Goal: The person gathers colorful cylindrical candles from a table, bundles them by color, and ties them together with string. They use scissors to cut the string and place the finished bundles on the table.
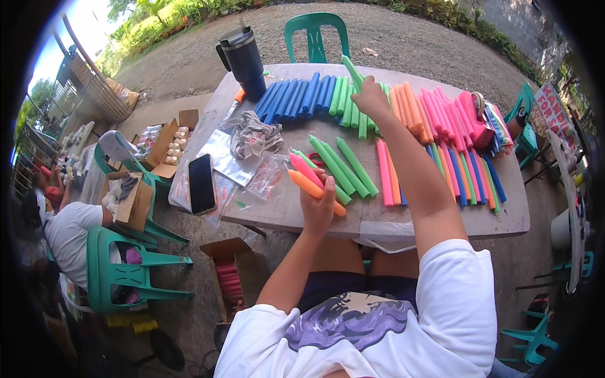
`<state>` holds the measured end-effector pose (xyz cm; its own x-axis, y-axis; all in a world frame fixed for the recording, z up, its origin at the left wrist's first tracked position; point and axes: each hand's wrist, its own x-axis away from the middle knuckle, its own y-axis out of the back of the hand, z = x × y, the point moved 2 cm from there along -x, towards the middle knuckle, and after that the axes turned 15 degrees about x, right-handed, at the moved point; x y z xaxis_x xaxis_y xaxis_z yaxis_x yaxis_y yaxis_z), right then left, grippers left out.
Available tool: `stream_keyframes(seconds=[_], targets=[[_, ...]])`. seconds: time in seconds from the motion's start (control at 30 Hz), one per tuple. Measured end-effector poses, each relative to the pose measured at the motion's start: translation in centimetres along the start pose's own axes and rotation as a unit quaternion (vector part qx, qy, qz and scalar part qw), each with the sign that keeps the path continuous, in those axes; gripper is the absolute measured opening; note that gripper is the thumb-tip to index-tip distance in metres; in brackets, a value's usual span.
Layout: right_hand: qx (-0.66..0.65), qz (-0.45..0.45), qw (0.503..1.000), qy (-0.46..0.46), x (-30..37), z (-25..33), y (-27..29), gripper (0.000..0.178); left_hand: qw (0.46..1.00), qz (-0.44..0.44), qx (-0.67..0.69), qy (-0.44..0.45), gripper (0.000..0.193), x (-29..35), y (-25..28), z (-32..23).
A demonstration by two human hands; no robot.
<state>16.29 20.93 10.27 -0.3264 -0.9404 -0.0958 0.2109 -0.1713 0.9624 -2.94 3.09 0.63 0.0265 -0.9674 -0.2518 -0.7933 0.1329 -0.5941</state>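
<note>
My left hand (318,203) is closed round an orange candle (306,184) and a pink candle (304,166), held tilted above the near side of the table. Loose green candles (345,166) lie beside it; whether one is also in that grip is hidden. My right hand (372,101) reaches across the table, its fingers closed on a light green candle (352,71) that points up and away. Beneath it lies a row of light green candles (343,99), between blue candles (296,98) on the left and orange candles (405,104) and pink candles (446,116) on the right.
Sorted mixed-colour candles (469,176) lie at the table's right, below a tape dispenser (480,123). A tumbler (244,63), a rag (252,134), plastic wrappers (265,179) and a phone (201,184) occupy the left. An open carton (236,271) stands below; another person (72,233) sits at left.
</note>
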Motion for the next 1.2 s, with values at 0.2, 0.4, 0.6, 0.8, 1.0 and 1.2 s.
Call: stream_keyframes(seconds=[0.2, 0.4, 0.6, 0.8, 1.0, 1.2], targets=[[-0.517, 0.022, 0.837, 0.177, 15.5, -1.5, 0.7, 0.062, 0.998, 0.046, 0.037, 0.004, 0.027, 0.7, -1.2, -0.9], [-0.551, -0.045, 0.798, 0.241, 23.3, -3.4, -1.9, 0.064, 0.998, 0.054, -0.009, -0.013, 0.026, 2.9, -4.1, -0.1], [-0.528, -0.004, 0.823, 0.208, 25.0, -4.3, -3.0, 0.055, 0.992, 0.085, -0.071, -0.055, 0.033, 3.3, -4.3, 0.5], [-0.537, -0.014, 0.813, 0.222, 25.2, -4.5, -3.7, 0.05, 0.974, 0.106, -0.091, -0.176, 0.06, 3.4, -5.9, -0.4], [-0.588, -0.01, 0.767, 0.258, 25.2, -4.5, -4.2, 0.086, 0.978, 0.109, -0.113, -0.137, 0.079, 3.5, -5.3, 0.8], [-0.601, 0.046, 0.767, 0.22, 25.2, -5.1, -5.0, 0.096, 0.974, 0.102, -0.148, -0.14, 0.083, 3.4, -5.7, 0.6]])
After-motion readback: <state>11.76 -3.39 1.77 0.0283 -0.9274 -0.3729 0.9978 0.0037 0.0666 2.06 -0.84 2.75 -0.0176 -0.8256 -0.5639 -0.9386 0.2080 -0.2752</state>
